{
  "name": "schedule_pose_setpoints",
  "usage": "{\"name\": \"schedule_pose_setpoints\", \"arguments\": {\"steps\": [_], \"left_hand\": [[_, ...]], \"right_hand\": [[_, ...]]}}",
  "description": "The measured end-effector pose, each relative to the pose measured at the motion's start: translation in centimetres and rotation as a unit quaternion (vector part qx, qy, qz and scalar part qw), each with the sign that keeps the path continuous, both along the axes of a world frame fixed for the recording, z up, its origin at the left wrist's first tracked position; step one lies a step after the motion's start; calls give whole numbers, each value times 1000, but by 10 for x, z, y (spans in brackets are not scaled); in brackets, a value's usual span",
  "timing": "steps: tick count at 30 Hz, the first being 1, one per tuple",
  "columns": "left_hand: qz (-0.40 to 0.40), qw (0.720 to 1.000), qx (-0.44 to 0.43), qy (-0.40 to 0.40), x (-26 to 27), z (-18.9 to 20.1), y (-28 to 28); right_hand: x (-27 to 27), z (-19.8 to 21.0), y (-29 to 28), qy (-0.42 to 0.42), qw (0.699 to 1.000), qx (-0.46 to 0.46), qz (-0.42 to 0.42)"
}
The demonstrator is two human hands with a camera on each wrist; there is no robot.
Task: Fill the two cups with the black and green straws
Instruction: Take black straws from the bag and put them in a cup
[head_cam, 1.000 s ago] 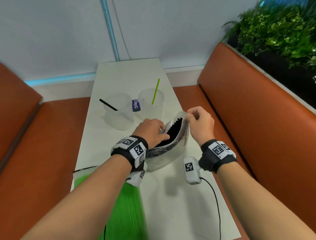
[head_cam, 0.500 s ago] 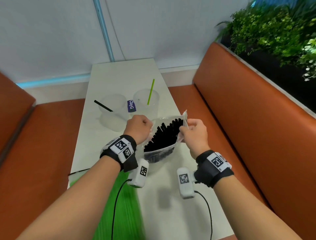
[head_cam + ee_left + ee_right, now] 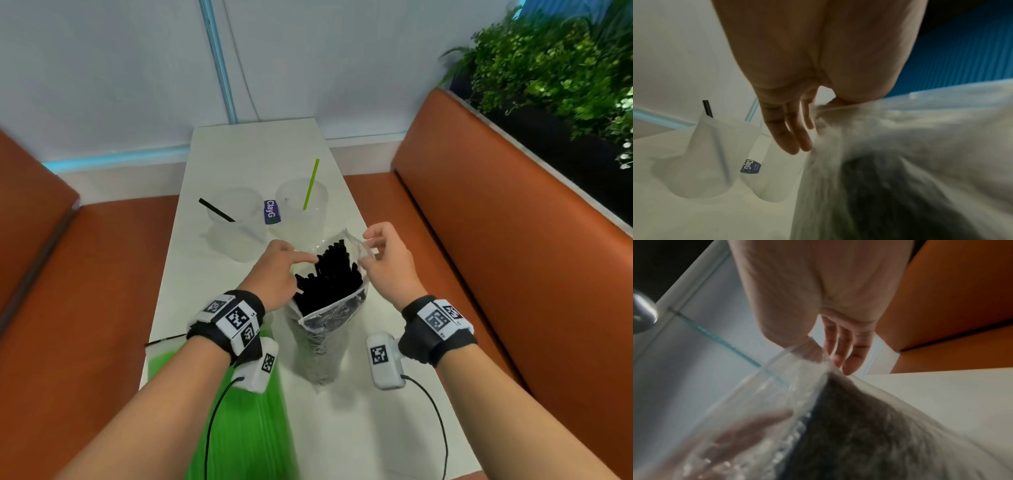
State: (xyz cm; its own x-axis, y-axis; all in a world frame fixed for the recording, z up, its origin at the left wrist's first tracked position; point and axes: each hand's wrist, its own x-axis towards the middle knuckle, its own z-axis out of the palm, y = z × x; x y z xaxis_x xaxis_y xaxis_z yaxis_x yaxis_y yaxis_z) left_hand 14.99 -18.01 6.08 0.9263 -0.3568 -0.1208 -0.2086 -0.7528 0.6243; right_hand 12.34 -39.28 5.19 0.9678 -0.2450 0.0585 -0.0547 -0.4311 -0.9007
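Two clear cups stand at the far middle of the white table [image 3: 239, 154]. The left cup [image 3: 236, 222] [image 3: 705, 154] holds one black straw [image 3: 215, 209] [image 3: 707, 108]. The right cup [image 3: 303, 209] [image 3: 772, 170] holds one green straw [image 3: 310, 185]. A clear bag of black straws [image 3: 329, 301] [image 3: 900, 162] [image 3: 838, 418] stands upright between my hands, its mouth wide. My right hand [image 3: 383, 260] [image 3: 842, 350] pinches the bag's right rim. My left hand [image 3: 277, 274] [image 3: 789, 129] is at the left rim, fingers straight, one digit reaching to the straw tips.
A pack of green straws [image 3: 222, 411] lies at the table's near left, under my left forearm. A small blue label [image 3: 271, 211] sits between the cups. Orange bench seats [image 3: 513, 240] flank the table, and plants [image 3: 565, 61] stand behind the right one.
Both hands pulled the bag's mouth apart and the black straws came into view. My left hand let go of the rim and straightened its fingers toward the straws.
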Motion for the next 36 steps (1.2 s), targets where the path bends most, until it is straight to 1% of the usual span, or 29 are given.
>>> {"name": "schedule_pose_setpoints", "arguments": {"steps": [2,4,6,8,10,12,14,16,18,19,21,23,24,26,28,29,31,34,36], "left_hand": [[-4,1000,8,6,4,2,-3],[-2,1000,22,20,7,4,-5],[2,999,33,33,7,5,-3],[21,998,11,52,6,6,3],[45,994,-53,88,6,6,10],[55,988,-89,115,3,8,11],[65,977,-135,152,-4,7,9],[95,954,-204,199,-11,6,5],[135,926,-263,235,-16,7,4],[142,922,-273,235,-17,7,3],[122,935,-255,215,-22,11,1],[81,962,-199,166,-24,11,-3],[61,976,-162,135,-25,10,-5],[47,990,-100,87,-25,6,-10],[57,994,-61,72,-25,2,-8],[69,994,-55,65,-24,-1,-6],[103,991,-70,51,-25,-5,1],[165,982,-82,39,-23,-4,15],[196,977,-85,32,-21,1,28]], "right_hand": [[-3,2,4,-12,996,-55,65],[-2,2,4,26,984,-129,119],[-2,3,-1,73,980,-141,121],[-1,4,-7,66,987,-124,75],[1,6,-9,42,996,-62,45],[4,7,-4,62,996,-13,65],[3,5,7,124,984,-18,124],[2,0,18,179,972,19,154],[3,-3,26,191,968,62,151],[5,-3,29,187,968,77,150],[8,0,35,180,963,121,158],[10,6,42,176,957,157,170],[11,8,45,170,956,160,175],[14,10,50,157,958,151,187],[17,14,54,172,950,163,205],[18,17,55,183,944,172,213],[20,23,59,186,941,170,225],[34,31,68,162,951,133,226],[51,37,77,140,960,121,209]]}}
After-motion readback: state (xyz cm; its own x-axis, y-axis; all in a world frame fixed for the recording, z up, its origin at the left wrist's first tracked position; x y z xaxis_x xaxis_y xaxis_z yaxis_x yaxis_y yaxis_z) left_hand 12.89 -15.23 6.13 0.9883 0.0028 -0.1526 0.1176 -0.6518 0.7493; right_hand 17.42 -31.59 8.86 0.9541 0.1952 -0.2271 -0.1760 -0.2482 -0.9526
